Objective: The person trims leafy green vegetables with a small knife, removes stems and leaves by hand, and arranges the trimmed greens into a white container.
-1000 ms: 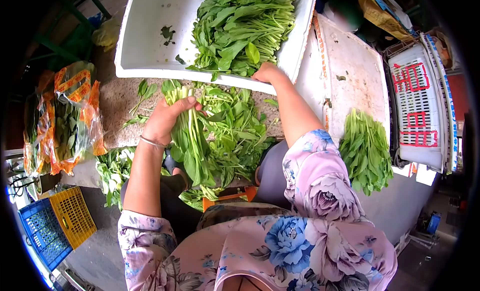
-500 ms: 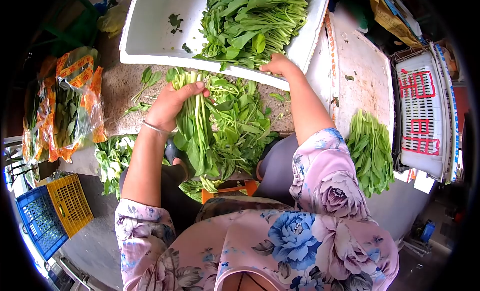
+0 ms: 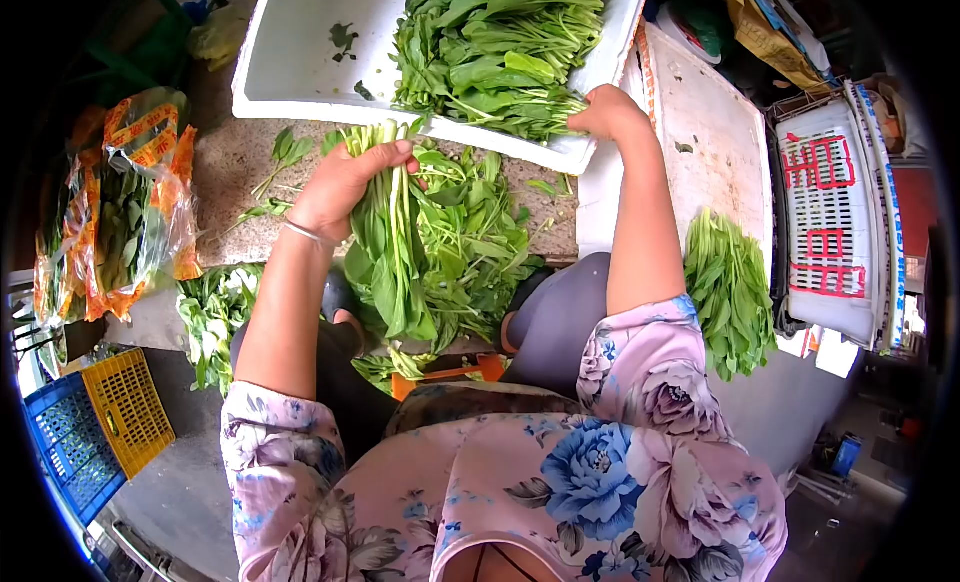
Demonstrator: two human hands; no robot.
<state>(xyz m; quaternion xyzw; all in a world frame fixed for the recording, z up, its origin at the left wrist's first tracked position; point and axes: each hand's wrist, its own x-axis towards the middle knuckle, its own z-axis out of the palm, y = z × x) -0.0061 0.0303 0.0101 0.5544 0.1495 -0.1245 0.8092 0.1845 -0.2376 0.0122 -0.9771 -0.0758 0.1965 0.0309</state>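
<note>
While L hand (image 3: pixel 335 192) clamps bunch (image 3: pixel 388 257), stems fwd., R hand (image 3: pixel 612 115) adjoins R-pointing stems of stack (image 3: pixel 500 57), box (image 3: pixel 562 160) near-R corner; R grip unclear.

Pink short-sleeved top (image 3: pixel 500 492) with blue and mauve flowers, thin silvery bangle (image 3: pixel 309 233), dark grey trousers (image 3: pixel 565 327)

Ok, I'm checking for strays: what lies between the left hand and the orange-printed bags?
From left hand to bags: loose sprigs on the slab, seen in the head view.
</note>
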